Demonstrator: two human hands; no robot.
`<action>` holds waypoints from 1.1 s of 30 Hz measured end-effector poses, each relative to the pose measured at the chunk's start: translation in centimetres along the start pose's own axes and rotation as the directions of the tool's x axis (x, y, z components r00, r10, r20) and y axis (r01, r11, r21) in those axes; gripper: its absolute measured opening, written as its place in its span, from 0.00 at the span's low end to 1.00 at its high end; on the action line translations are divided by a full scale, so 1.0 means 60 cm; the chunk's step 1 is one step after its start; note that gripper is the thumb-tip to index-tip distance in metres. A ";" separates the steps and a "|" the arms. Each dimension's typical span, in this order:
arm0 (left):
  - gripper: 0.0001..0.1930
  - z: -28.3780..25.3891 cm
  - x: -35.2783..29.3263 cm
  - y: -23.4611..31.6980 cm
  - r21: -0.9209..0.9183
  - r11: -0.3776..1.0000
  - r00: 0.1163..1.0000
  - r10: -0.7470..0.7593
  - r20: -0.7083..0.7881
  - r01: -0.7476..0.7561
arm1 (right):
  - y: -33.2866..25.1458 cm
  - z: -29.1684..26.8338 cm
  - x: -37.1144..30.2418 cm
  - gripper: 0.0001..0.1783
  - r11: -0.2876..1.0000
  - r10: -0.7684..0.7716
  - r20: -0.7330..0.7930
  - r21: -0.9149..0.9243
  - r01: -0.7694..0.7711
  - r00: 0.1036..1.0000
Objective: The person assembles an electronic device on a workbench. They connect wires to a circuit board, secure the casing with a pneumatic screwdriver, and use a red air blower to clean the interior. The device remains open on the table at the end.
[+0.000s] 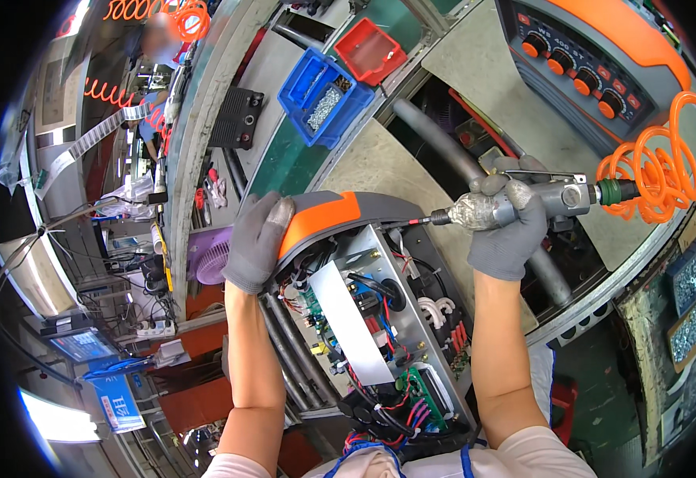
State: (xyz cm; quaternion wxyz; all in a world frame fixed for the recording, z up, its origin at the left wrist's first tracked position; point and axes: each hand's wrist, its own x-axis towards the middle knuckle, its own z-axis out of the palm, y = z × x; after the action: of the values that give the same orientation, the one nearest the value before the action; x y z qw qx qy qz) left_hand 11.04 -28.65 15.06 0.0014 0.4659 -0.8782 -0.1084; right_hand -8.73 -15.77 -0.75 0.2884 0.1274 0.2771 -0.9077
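1. While the pale tabletop (483, 72) spreads beyond the person's reach, a closed grey-and-orange machine (595, 72) stands on it at upper right, its knobs facing the work, set apart so it seems not to crowd the arms.
2. Directly before the person, between the forearms, sits the open machine (372, 319), its wiring and boards exposed; that nearness probably lets both hands reach its far end.
3. At that far end is the curved orange-and-grey end panel (324, 217), standing across the metal frame.
4. The air screwdriver (555, 199) lies nearly level, pointing left toward the panel's right end, presumably to line up with the edge there.
5. Its orange coiled hose (666, 199) trails off to the right, clear of the exposed wiring.
6. Beyond the panel, a blue bin (324, 99) sits beside a red bin (370, 52), likely for an easy reach.
7. The left hand (256, 243), gloved, has its fingers closed around the panel's left corner, apparently to steady it; some fingertips are hidden.
8. The gloved right hand (511, 231) wraps its fingers around the screwdriver's body, seemingly to support and aim it.
9. The slim bit (420, 221) reaches the panel's edge; whether it touches a screw is too small to tell.
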 end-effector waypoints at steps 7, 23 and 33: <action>0.19 0.001 0.000 0.004 -0.043 0.999 1.000 0.016 0.002 -0.016 | 0.014 -0.006 0.005 0.23 0.995 0.090 -0.003 0.031 -0.090 0.996; 0.20 -0.002 0.003 0.005 0.065 0.997 0.999 0.033 0.021 -0.035 | 0.012 0.016 0.014 0.20 0.983 0.107 0.166 0.130 -0.130 0.980; 0.21 -0.002 0.006 0.019 0.066 0.998 1.000 0.007 0.003 -0.008 | 0.015 0.013 0.013 0.19 0.974 0.131 0.166 0.162 -0.158 0.977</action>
State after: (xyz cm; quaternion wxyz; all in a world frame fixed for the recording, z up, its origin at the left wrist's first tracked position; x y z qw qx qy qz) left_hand 9.94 -28.34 15.38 -0.0146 0.4623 -0.8830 -0.0800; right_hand -8.88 -17.21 -0.79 0.3621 0.1014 0.1637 -0.9120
